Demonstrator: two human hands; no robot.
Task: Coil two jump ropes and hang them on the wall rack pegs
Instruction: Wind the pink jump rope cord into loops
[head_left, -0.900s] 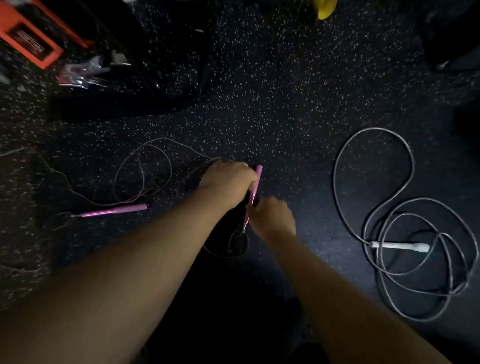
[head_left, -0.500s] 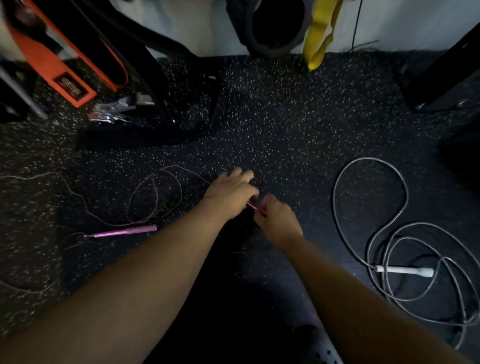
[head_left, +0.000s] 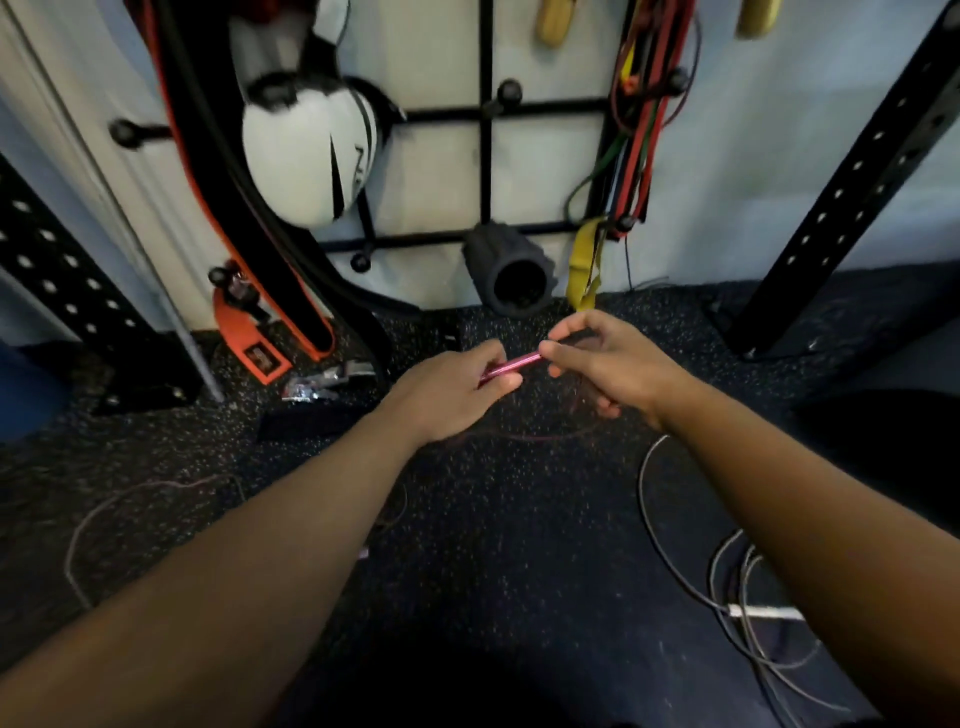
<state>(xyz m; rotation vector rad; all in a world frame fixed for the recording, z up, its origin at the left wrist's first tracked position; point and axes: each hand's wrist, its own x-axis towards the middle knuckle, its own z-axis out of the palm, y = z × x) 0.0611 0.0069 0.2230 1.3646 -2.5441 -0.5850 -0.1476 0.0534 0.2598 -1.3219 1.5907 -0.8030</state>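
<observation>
A pink jump-rope handle (head_left: 511, 363) is held level above the floor. My left hand (head_left: 452, 392) grips its near end and my right hand (head_left: 605, 358) pinches its far end. Its thin cord (head_left: 524, 437) droops under my hands and trails off in a loop (head_left: 104, 512) on the left floor. The grey jump rope (head_left: 675, 561) with a white handle (head_left: 763, 613) lies loose on the floor at the lower right. The black wall rack (head_left: 485, 156) with round-tipped pegs (head_left: 509, 92) is straight ahead.
On the rack hang a white boxing glove (head_left: 306, 156), an orange-and-black belt (head_left: 249, 260), coloured resistance bands (head_left: 639, 130) and a yellow band (head_left: 584, 265). A dark foam roller (head_left: 511, 270) sits at the wall's foot. Black perforated uprights (head_left: 852, 182) flank both sides.
My view has tilted up from the floor to the wall rack. Both hands have lifted the pink handle off the floor and now hold it level between them.
</observation>
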